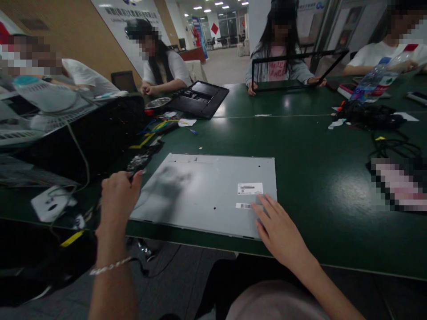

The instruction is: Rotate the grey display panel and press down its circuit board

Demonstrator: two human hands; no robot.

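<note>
A flat grey metal panel (200, 191) lies on the green table near its front edge, with white labels on its right part. My right hand (276, 226) rests at the panel's right front corner, fingers spread near the labels, holding nothing. My left hand (120, 193) is at the panel's left side, its fingers curled and thumb toward the index finger. A small dark item shows at its fingertips, too unclear to name. Small metal parts (140, 161) lie just beyond that hand.
On the left stand a large black panel (100, 129) and a white fan (45, 95). A black casing (200, 98) and cables lie farther back. Across the table a person holds a black frame (300, 57). Bottles (373, 82) and dark cords (370, 115) are at the right.
</note>
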